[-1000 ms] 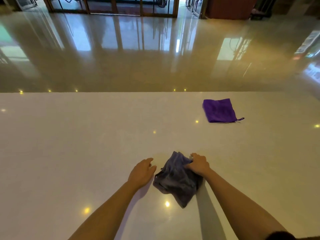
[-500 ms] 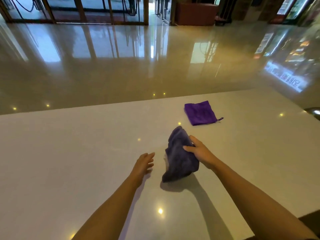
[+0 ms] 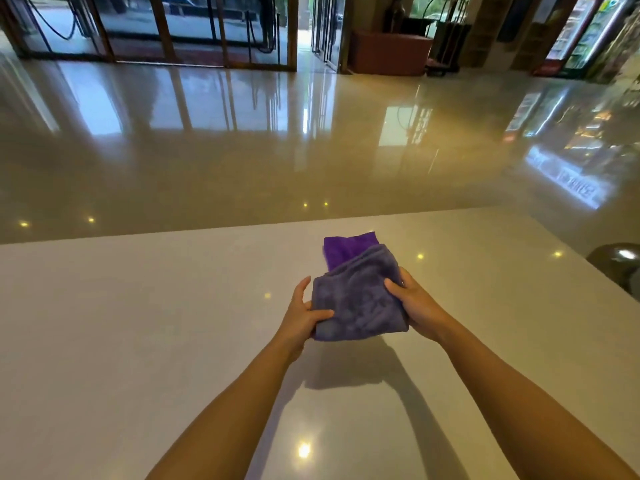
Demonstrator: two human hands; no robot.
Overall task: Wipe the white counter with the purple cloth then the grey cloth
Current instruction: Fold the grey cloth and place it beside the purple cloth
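The grey cloth (image 3: 356, 299) is folded into a thick pad and held above the white counter (image 3: 138, 323), casting a shadow below it. My left hand (image 3: 303, 315) grips its near left corner. My right hand (image 3: 412, 299) grips its right side. Behind it the purple cloth (image 3: 346, 249) lies flat on the counter near the far edge, its near part hidden by the grey cloth.
The counter's far edge runs across the middle of the view, with a glossy lobby floor (image 3: 277, 150) beyond. A dark rounded object (image 3: 616, 261) sits past the counter's right edge. Glass doors and a lit drinks fridge (image 3: 581, 29) stand far back.
The grey cloth was lifted off the counter by my right hand and carried forward. My left hand left the counter and took hold of it. It is now folded flatter, in front of the purple cloth.
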